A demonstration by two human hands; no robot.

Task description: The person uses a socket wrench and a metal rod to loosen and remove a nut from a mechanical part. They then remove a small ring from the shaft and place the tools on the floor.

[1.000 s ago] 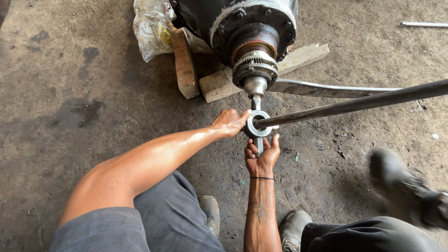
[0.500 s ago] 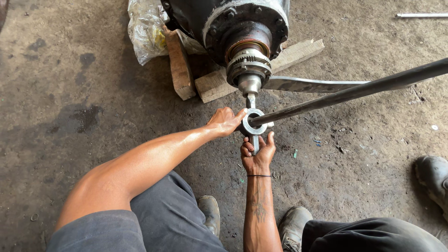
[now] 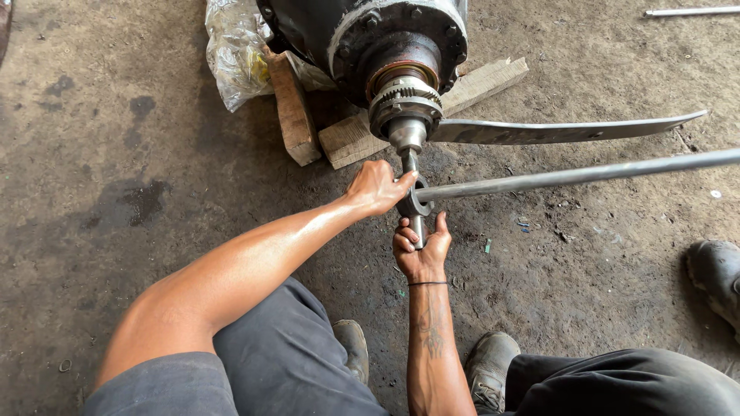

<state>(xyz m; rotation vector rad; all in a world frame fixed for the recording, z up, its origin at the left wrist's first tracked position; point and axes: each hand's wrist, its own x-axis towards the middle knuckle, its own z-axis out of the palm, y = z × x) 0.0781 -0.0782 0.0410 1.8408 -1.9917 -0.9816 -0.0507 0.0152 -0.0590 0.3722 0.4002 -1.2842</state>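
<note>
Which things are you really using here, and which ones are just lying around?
In use: left hand on the metal ring; right hand gripping the thin steel shaft; long grey steel bar; big dark gear housing.
Lying about: crumpled plastic bag; flat metal blade; thin rod.

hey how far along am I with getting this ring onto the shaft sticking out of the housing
Done: the metal ring is already threaded over the thin shaft, with the long bar hooked to it. In hand: your left hand grips the ring while your right hand holds the shaft's end. Left: the ring sits well short of the toothed collar on the housing.
</note>
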